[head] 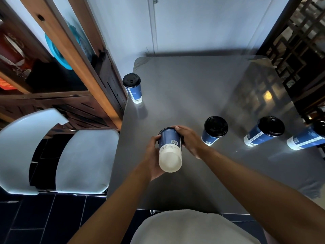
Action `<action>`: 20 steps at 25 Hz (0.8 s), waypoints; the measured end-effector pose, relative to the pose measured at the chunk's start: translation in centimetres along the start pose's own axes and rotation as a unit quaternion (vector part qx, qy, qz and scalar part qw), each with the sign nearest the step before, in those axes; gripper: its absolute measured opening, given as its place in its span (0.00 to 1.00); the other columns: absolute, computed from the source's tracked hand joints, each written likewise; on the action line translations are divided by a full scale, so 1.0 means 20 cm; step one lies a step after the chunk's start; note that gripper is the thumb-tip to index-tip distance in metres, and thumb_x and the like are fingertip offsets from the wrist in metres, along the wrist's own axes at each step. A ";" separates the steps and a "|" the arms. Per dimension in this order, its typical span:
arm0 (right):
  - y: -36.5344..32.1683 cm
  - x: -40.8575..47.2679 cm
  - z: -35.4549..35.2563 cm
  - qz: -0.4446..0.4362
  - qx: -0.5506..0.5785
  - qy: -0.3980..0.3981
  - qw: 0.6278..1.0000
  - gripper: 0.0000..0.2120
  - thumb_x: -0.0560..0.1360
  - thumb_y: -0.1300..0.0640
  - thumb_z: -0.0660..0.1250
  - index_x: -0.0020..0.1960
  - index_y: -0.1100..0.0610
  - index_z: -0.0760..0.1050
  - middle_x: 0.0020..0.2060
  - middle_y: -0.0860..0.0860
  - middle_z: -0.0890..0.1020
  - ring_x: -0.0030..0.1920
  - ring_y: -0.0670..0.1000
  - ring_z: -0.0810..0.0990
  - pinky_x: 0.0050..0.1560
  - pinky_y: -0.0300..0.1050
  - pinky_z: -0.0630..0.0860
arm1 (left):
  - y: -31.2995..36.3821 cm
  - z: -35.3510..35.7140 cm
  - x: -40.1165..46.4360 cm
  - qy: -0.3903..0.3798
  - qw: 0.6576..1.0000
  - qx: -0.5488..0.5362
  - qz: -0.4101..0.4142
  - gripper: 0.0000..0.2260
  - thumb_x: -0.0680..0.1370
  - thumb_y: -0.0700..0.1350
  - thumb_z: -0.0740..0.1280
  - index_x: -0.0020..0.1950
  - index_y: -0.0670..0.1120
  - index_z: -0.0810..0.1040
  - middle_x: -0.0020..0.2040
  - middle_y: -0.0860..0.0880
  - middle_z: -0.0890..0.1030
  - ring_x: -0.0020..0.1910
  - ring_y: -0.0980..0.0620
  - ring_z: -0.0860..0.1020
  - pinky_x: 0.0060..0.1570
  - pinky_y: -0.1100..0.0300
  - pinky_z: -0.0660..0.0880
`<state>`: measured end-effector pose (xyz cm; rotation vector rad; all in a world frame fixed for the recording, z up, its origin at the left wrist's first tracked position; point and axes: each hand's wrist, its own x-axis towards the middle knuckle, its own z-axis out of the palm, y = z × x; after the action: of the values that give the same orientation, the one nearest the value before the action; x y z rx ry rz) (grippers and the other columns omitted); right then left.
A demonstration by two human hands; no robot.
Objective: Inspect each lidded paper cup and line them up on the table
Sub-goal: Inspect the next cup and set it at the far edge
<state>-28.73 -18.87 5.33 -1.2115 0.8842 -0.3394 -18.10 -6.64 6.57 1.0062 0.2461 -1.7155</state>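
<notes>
Table [184, 88] grey, glossy, perhaps metal; cups [210, 136] matt paper, lids [216, 126] glossy plastic.

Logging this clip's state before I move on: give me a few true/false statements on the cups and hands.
1. Both hands hold one cup. True: left hand and right hand grip it.
2. The held cup stands upright. False: it is tipped, white base toward the camera.
3. Three lidded cups stand in a row at right. True.
4. The cup at the table's left edge lacks a lid. False: it has a black lid.
</notes>
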 end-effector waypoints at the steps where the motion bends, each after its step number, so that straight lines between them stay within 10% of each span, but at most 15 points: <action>1: 0.00 0.01 0.00 -0.002 0.000 0.003 1.000 0.14 0.82 0.55 0.58 0.51 0.53 0.83 0.51 0.60 0.83 0.48 0.57 0.79 0.53 0.54 0.73 | 0.00 0.00 0.00 -0.003 1.000 0.014 -0.002 0.37 0.76 0.63 0.64 0.76 0.38 0.71 0.55 0.40 0.79 0.47 0.43 0.80 0.47 0.52 0.82; 8: -0.02 -0.01 0.01 0.001 -0.024 -0.015 1.000 0.14 0.83 0.55 0.59 0.55 0.62 0.81 0.52 0.62 0.83 0.49 0.55 0.80 0.56 0.54 0.77 | 0.02 0.00 0.02 -0.002 0.994 0.098 0.043 0.36 0.68 0.60 0.79 0.71 0.44 0.76 0.61 0.40 0.80 0.58 0.40 0.78 0.71 0.41 0.71; 13: 0.00 0.02 0.01 0.013 0.044 0.007 0.999 0.11 0.80 0.51 0.62 0.49 0.58 0.79 0.45 0.58 0.79 0.47 0.57 0.76 0.50 0.52 0.73 | 0.03 -0.02 0.00 -0.010 0.999 -0.018 0.025 0.36 0.71 0.56 0.71 0.74 0.37 0.73 0.63 0.38 0.77 0.59 0.38 0.77 0.51 0.49 0.82; 20: 0.00 0.02 0.00 0.016 0.028 0.002 0.999 0.12 0.83 0.54 0.60 0.51 0.57 0.81 0.47 0.55 0.81 0.48 0.54 0.77 0.51 0.50 0.75 | 0.04 -0.01 -0.02 -0.046 0.998 -0.019 0.026 0.28 0.75 0.52 0.65 0.70 0.38 0.76 0.61 0.39 0.78 0.57 0.38 0.78 0.53 0.48 0.80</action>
<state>-28.53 -19.14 5.25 -1.1441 0.8911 -0.3376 -17.29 -6.46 6.98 0.8967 0.1914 -1.6997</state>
